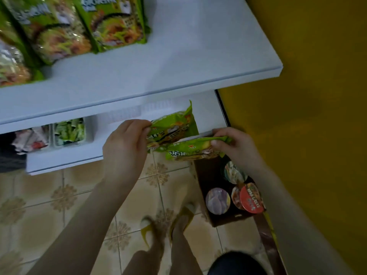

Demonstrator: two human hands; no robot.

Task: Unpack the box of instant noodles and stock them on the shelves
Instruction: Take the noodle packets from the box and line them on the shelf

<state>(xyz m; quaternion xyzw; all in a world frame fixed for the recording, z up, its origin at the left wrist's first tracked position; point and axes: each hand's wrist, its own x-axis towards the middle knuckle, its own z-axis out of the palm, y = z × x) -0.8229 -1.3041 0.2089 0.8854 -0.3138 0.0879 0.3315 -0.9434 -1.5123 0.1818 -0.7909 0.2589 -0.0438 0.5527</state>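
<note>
My left hand (125, 144) pinches the top edge of a green noodle packet (174, 126) in front of the lower white shelf (65, 157). My right hand (234, 144) pinches a second green noodle packet (190, 150) just below and right of the first. Both packets hang above the open cardboard box (206, 183) on the floor, which holds three cup noodles, one with a red lid (251, 199). On the upper white shelf (178, 62) stand several green noodle packets (117, 22) at the back left.
A yellow wall (307, 96) runs along the right. The lower shelf holds white bins with small green sachets (69, 131) and red-white sachets (29, 138). My feet in yellow slippers (164, 225) stand on the patterned tile floor beside the box.
</note>
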